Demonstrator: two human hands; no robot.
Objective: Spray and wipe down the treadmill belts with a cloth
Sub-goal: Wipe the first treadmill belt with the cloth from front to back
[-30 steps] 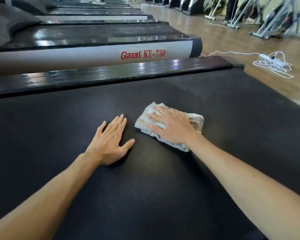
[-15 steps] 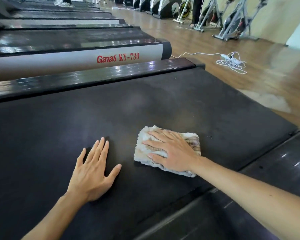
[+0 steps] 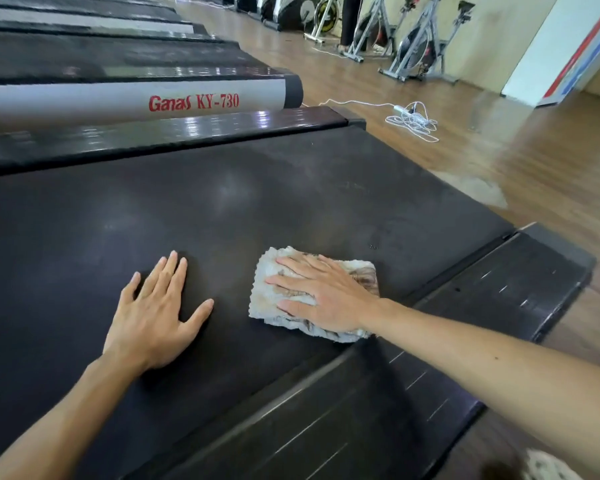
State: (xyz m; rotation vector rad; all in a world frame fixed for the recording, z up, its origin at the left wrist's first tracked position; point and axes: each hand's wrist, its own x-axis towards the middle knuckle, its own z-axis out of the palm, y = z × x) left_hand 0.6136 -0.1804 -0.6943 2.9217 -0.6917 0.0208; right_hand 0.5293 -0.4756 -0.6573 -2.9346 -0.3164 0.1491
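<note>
Black rubber belt [image 3: 222,209] of the nearest treadmill fills the middle of the frame, with a folded, soiled cloth [image 3: 312,292] lying flat on it at centre right, close to the side rail [image 3: 430,358] at lower right. Right hand [image 3: 329,299] rests palm-down on the cloth, fingers straight and slightly spread, pressing rather than pinching. Left hand [image 3: 156,313] lies flat on the bare belt just beside the cloth, fingers together, thumb splayed, apparently bracing the body. Step in hand: the wiping stroke; no spray bottle is in view. Dull, hazy patches toward the upper centre of the belt suggest ground yet to cover, so the next move likely calls for steady downward pressure while sliding the cloth toward them.
</note>
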